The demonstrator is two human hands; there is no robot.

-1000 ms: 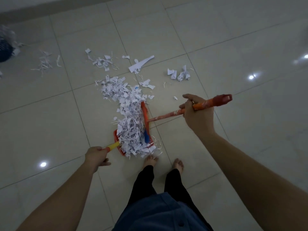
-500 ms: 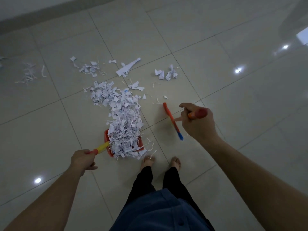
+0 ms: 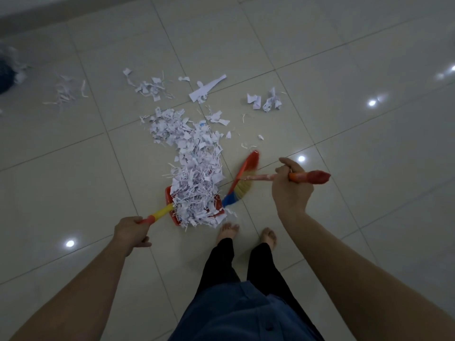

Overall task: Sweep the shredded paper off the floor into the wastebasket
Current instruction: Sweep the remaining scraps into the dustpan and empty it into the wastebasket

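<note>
A big heap of shredded white paper (image 3: 194,168) lies on the tiled floor and spills over a red dustpan (image 3: 172,212). My left hand (image 3: 131,231) grips the dustpan's yellow and orange handle. My right hand (image 3: 291,190) grips the orange handle of a small broom, whose multicoloured bristle head (image 3: 242,180) sits just right of the heap, beside the pan. Smaller scraps (image 3: 151,87) and crumpled bits (image 3: 267,100) lie farther out. The dark wastebasket (image 3: 6,75) shows at the far left edge, with paper on its rim.
My bare feet (image 3: 246,233) stand just behind the dustpan. A few thin strips (image 3: 65,93) lie near the wastebasket. A wall base runs along the top left. Glossy tiles with light reflections spread to the right.
The broom head has swung back in toward the right side of the heap after lifting away from it. The view has shifted so the wastebasket shows again. The dustpan stays put.
</note>
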